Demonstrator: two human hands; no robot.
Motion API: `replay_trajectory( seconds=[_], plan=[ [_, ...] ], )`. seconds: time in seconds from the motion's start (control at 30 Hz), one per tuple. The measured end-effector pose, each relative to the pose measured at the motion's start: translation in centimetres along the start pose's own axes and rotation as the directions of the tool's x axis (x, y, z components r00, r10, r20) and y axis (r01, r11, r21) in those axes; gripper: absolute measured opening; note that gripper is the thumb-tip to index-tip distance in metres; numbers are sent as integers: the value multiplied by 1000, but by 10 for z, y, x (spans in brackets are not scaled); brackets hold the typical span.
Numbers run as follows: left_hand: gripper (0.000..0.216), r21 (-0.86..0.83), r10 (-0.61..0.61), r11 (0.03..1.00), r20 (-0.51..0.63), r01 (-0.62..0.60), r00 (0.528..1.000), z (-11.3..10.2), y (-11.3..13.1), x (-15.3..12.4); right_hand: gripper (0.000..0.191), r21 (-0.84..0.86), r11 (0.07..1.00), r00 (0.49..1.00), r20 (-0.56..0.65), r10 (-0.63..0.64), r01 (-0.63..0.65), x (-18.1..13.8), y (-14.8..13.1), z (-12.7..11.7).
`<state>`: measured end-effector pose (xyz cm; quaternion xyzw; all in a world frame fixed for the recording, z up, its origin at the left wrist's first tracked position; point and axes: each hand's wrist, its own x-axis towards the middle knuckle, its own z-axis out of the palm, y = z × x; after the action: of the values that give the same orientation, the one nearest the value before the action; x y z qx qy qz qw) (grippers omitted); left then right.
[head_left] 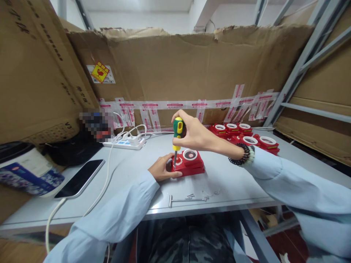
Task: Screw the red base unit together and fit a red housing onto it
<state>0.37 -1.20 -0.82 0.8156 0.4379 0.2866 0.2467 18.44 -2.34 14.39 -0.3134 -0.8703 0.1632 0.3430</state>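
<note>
Screwdriver (177, 136) is gripped upright by the right hand (195, 133), its tip set in a red unit (189, 165) near the desk's (241, 186) front edge; the unit is clasped by the left hand (162, 170).

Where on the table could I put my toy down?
Bare table lies between the phone and the left hand, and right of the red part. It is crowded by the screws and the red stack.

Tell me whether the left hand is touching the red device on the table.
Touching. The head view shows the left hand pressed against the left end of the red device, its fingers wrapped onto the edge, while the right hand holds the screwdriver upright over it.
</note>
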Motion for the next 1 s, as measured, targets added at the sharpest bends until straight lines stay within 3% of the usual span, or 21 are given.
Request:
replay_trajectory(
  seconds=[0.1,0.2,0.27,0.37,0.57,0.7,0.77,0.87,0.93,1.0],
  plan=[
    [81,34,139,990,-125,-135,982,-3,4,-4,34,26,999,999,-43,-21,23,-5,-2,-9],
    [44,49,265,964,-261,-262,928,-6,20,-10,32,23,1000,998,-59,-3,5,-12,-3,-12],
    [20,60,322,946,-271,-319,907,-6,31,-14,33,27,999,999,-46,22,-20,-17,-3,-13],
    [20,98,367,930,-205,-354,907,-3,42,-20,33,48,998,998,-36,47,-45,-22,0,-16],
    [22,323,369,863,124,-389,921,9,45,-29,33,19,1000,984,-178,22,-18,-27,12,-31],
    [28,396,377,813,203,-428,904,14,49,-34,34,2,999,975,-219,40,-41,-31,21,-36],
    [26,418,385,810,150,-411,911,11,51,-33,35,-11,998,964,-259,50,-54,-33,25,-37],
    [23,443,347,853,-91,-275,933,1,50,-23,32,-20,997,907,-416,57,-72,-36,31,-38],
    [40,381,281,904,-186,-194,942,-5,45,-13,30,19,997,841,-535,78,-80,-37,40,-36],
    [67,271,196,950,-129,-156,972,-7,37,-1,28,104,992,790,-601,118,-69,-37,53,-33]
  ],
)
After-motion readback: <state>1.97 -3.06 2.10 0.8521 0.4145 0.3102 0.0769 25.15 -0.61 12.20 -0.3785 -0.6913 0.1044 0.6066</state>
